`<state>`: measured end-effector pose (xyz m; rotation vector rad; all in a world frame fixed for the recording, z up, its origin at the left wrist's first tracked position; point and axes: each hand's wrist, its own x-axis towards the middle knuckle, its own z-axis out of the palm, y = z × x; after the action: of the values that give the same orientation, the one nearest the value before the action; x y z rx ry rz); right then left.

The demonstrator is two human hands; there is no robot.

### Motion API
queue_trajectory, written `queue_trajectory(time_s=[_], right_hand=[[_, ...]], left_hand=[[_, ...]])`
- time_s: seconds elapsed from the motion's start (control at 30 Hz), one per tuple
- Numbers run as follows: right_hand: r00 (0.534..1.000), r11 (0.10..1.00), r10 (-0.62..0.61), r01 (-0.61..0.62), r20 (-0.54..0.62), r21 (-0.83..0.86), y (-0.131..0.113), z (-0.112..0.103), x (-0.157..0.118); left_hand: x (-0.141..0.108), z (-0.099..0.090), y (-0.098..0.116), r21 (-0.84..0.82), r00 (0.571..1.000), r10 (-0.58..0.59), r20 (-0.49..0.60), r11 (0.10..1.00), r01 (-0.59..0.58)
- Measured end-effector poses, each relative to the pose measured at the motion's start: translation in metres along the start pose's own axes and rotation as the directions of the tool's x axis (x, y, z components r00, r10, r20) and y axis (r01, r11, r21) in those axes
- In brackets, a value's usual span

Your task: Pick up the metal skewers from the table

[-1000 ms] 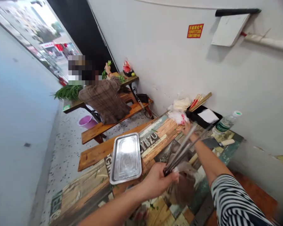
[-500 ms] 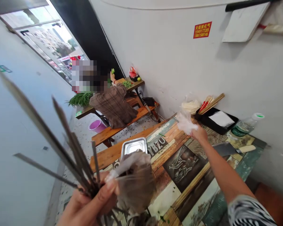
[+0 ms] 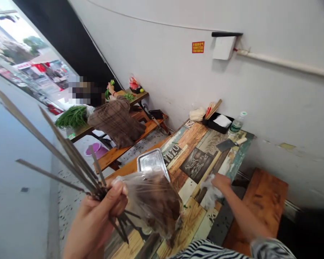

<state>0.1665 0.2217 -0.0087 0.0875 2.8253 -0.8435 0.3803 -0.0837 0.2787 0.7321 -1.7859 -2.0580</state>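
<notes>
My left hand (image 3: 97, 212) is closed around a bundle of long, stiff grey-brown strips (image 3: 67, 154) that fan out up and to the left. Between the same thumb and fingers is the gathered neck of a clear plastic bag (image 3: 153, 201) with something dark brown inside. Its contents are too blurred to name. Over the near right edge of the table, my right hand (image 3: 223, 182) grips a crumpled thin plastic bag (image 3: 212, 193). A shallow metal tray (image 3: 150, 162) lies just behind the filled bag.
On the wood-patterned table (image 3: 178, 194) are a cleaver (image 3: 226, 144), a water bottle (image 3: 236, 124) and a black box (image 3: 217, 126) with chopsticks and tissues. A wooden bench (image 3: 267, 194) stands right. Further back, a person (image 3: 115, 120) sits beside green vegetables (image 3: 72, 117); a purple bucket (image 3: 96, 149) is nearby.
My right hand has drawn back from near the black box to the table's near right edge, bringing the crumpled bag along. My left hand still holds the strips and filled bag. The view has shifted.
</notes>
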Motion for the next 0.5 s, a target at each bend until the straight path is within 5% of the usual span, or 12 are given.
queue_trajectory(time_s=[0.07,0.2,0.3,0.4,0.5], right_hand=[[0.998,0.99,0.033,-0.041,-0.057,-0.132,-0.012,0.022,0.008],[0.973,0.921,-0.142,0.063,-0.182,-0.385,-0.005,0.066,-0.016],[0.961,0.893,-0.265,0.211,-0.084,-0.396,0.017,0.083,-0.039],[0.922,0.891,-0.385,0.384,0.045,-0.242,0.035,0.077,-0.043],[0.979,0.955,-0.201,0.202,-0.025,0.216,0.031,0.056,-0.025]], left_hand=[[-0.005,0.001,0.004,0.021,1.0,-0.008,0.01,1.0,0.008],[-0.011,0.001,0.006,0.053,1.0,-0.01,0.02,0.999,0.009],[-0.01,-0.004,0.002,0.061,1.0,0.008,0.028,0.998,-0.009],[-0.009,-0.013,0.001,0.067,0.999,0.045,0.004,0.997,-0.045],[-0.009,-0.024,0.002,0.035,0.999,0.034,-0.03,0.999,-0.033]])
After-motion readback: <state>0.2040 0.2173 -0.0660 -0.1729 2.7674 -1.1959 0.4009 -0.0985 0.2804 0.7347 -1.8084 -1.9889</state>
